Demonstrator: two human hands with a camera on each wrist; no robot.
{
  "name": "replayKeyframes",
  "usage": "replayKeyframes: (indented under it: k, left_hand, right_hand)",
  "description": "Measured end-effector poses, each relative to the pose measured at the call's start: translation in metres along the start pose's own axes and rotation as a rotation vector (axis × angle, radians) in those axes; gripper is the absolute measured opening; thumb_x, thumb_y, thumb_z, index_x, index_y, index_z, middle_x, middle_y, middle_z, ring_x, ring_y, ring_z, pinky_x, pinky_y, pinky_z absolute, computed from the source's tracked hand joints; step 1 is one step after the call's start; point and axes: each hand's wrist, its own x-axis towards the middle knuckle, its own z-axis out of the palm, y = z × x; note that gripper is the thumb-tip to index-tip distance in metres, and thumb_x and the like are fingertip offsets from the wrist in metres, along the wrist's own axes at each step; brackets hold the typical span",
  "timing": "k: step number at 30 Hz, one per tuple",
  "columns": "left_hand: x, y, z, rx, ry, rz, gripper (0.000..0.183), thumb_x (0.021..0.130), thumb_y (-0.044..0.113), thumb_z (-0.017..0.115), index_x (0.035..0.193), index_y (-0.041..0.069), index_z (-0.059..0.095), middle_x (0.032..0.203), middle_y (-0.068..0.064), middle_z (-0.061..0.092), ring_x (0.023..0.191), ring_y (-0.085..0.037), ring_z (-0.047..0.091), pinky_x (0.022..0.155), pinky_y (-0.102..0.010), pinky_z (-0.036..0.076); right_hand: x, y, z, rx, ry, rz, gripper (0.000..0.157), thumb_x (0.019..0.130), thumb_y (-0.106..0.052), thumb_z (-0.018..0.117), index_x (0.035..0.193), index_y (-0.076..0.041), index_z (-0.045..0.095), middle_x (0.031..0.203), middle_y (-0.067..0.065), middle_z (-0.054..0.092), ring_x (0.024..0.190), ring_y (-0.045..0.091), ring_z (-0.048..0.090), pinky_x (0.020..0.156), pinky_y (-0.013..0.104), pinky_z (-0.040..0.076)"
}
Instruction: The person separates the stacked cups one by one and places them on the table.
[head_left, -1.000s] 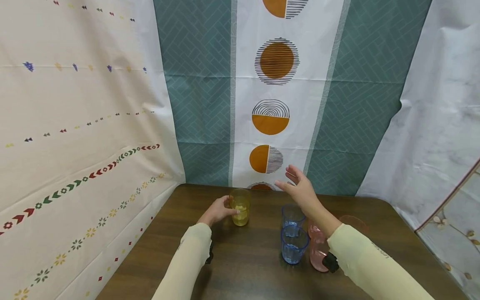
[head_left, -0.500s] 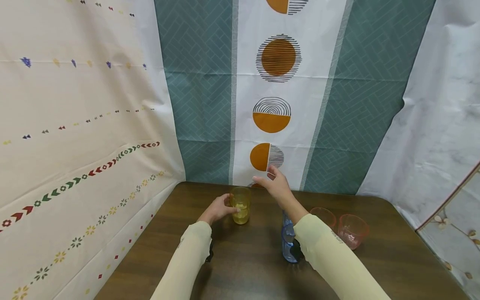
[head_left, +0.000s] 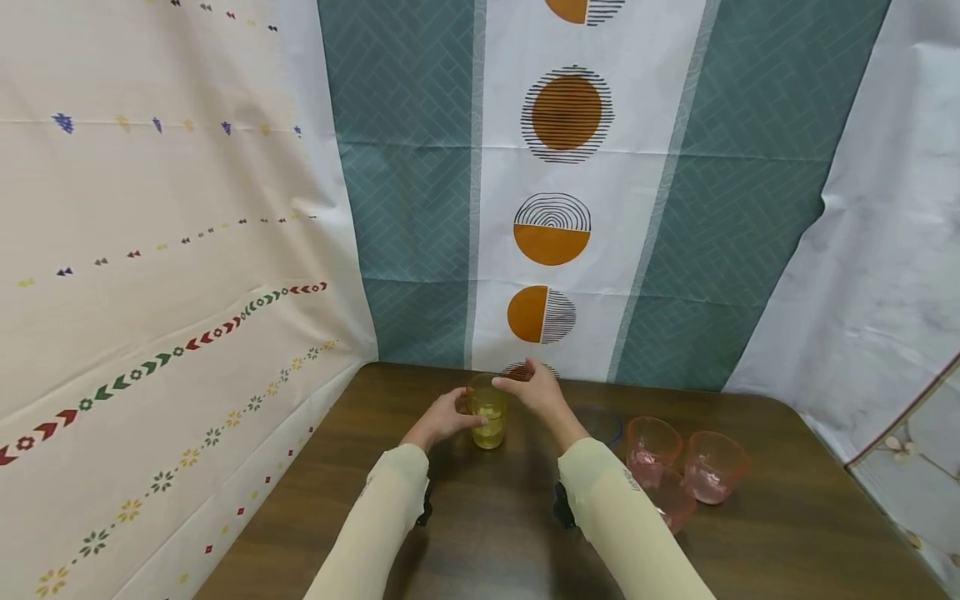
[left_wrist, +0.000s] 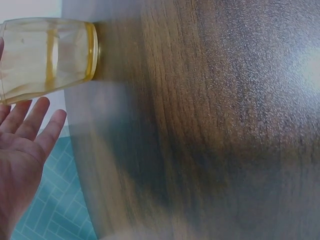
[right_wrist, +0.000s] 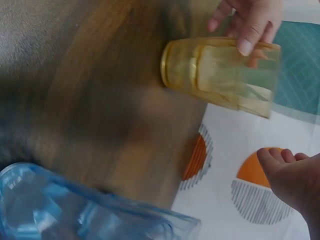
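A yellow translucent tumbler (head_left: pixel 489 436) stands upright near the table's far edge; a band halfway up may belong to a second one nested inside. My left hand (head_left: pixel 441 419) holds it from the left, its thumb (right_wrist: pixel 248 41) on the near side. Fingers of that hand (left_wrist: pixel 22 150) also show in the left wrist view. Beside the rim, on the right, is my right hand (head_left: pixel 540 394), thumb and fingers spread and holding nothing. In the right wrist view a gap separates the right hand (right_wrist: pixel 297 182) from the tumbler (right_wrist: pixel 225 75).
Blue tumblers (right_wrist: pixel 55 205) stand under my right forearm; only a blue rim (head_left: pixel 617 429) shows in the head view. Three pink tumblers, one of them (head_left: pixel 716 471) farthest right, stand beyond that sleeve. Patterned cloths (head_left: pixel 405 250) hang behind and beside the wooden table (head_left: pixel 487 533).
My right hand has moved left and down, from above the blue tumblers to beside the yellow tumbler's rim. The left hand stays at the yellow tumbler.
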Motion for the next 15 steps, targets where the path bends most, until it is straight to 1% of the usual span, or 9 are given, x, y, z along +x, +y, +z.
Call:
replayKeyframes:
  k: [3, 7, 11, 15]
  left_hand:
    - [0.001, -0.002, -0.001, 0.007, 0.005, 0.003, 0.083, 0.084, 0.034, 0.081, 0.147, 0.000, 0.040, 0.141, -0.020, 0.051, 0.129, -0.035, 0.049, 0.105, -0.052, 0.042]
    - [0.001, -0.003, -0.001, 0.024, 0.009, 0.008, 0.082, 0.083, 0.033, 0.082, 0.146, -0.001, 0.042, 0.140, -0.020, 0.053, 0.128, -0.035, 0.051, 0.104, -0.052, 0.042]
    - [0.002, -0.005, 0.000, 0.044, 0.008, 0.021, 0.080, 0.082, 0.031, 0.083, 0.145, 0.000, 0.044, 0.138, -0.019, 0.054, 0.125, -0.035, 0.052, 0.103, -0.052, 0.044]
    - [0.002, -0.006, 0.003, 0.040, 0.006, 0.024, 0.078, 0.082, 0.029, 0.083, 0.144, 0.001, 0.044, 0.139, -0.019, 0.053, 0.125, -0.035, 0.052, 0.103, -0.053, 0.043]
  right_hand:
    - [0.002, 0.006, 0.010, -0.046, -0.005, 0.027, 0.082, 0.086, -0.035, 0.079, 0.148, 0.001, 0.039, 0.147, 0.022, 0.045, 0.134, 0.041, 0.042, 0.107, 0.054, 0.039]
    - [0.003, 0.011, 0.023, -0.127, -0.016, 0.045, 0.093, 0.084, -0.037, 0.081, 0.152, 0.003, 0.031, 0.153, 0.024, 0.035, 0.139, 0.042, 0.035, 0.111, 0.055, 0.034]
    - [0.004, 0.013, 0.031, -0.180, -0.026, 0.036, 0.095, 0.082, -0.035, 0.083, 0.151, 0.005, 0.031, 0.154, 0.027, 0.031, 0.140, 0.044, 0.033, 0.112, 0.055, 0.032]
    - [0.005, 0.016, 0.035, -0.191, -0.040, 0.037, 0.095, 0.081, -0.032, 0.083, 0.150, 0.007, 0.031, 0.153, 0.029, 0.032, 0.140, 0.045, 0.032, 0.112, 0.055, 0.032]
